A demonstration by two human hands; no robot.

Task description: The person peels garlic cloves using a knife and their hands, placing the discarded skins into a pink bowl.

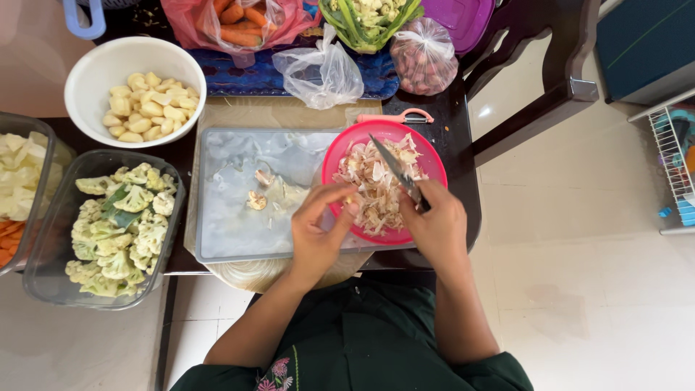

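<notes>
Fingers [334, 197] of the left hand [316, 232] are pinched together on a small pale piece, probably a garlic clove [350, 200], held over the near rim of the pink bowl [340, 156]. Across from it, the right hand [434, 226] is closed around the handle of a knife [397, 171], whose blade points up and away over the bowl. That bowl is heaped with dry papery peelings [376, 181].

Left of the bowl lies a clear cutting board [232, 224] with a few garlic scraps [257, 199] on it; the board rests on a round mat at the table edge. A pink peeler [394, 116] lies just behind the bowl. Farther left, a glass dish [43, 282] holds cauliflower pieces [119, 232], and a white bowl [87, 72] holds peeled cloves [148, 105]. Along the back of the table are a bag of carrots [239, 14], an empty clear bag [322, 72] and a tied bag of small reddish bulbs [423, 58].
</notes>
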